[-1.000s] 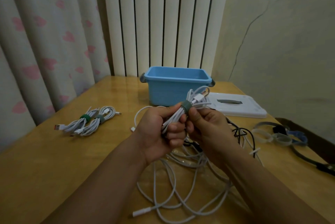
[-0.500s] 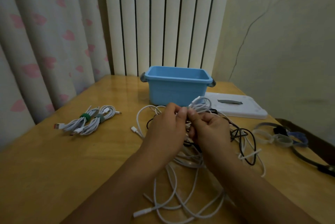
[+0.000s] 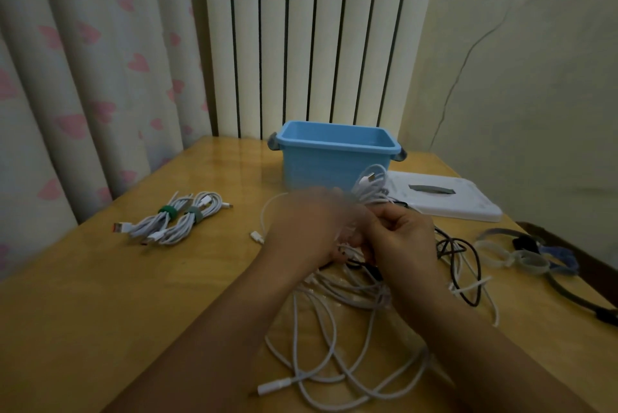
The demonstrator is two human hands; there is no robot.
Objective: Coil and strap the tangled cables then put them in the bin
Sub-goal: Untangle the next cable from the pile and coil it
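1. A glossy yellow wooden table (image 3: 100, 305) stands against a white ribbed radiator (image 3: 317, 38), with a pale curtain printed with pink hearts (image 3: 83, 78) on the left and a cracked cream wall (image 3: 518, 95) on the right
2. A blue bin (image 3: 336, 158) sits at the far edge of the table; just to its right lies a flat white lid (image 3: 468, 203) with a grey handle
3. Two coiled white cables (image 3: 177, 222), each wrapped by a greenish strap, lie side by side on the table well to the left of the hands
4. Loose straps (image 3: 511, 257), white, grey and blue, lie near the right edge of the table
5. A tangle of white and black cables (image 3: 351, 339) spreads on the table under and in front of both forearms
6. The right hand (image 3: 404, 242) curls its fingers round a coiled white bundle (image 3: 371, 185), whose loops and plug stick up just in front of the bin
7. The left hand (image 3: 311, 228) is blurred beside the right one, close to the same bundle; I cannot tell whether it grips anything
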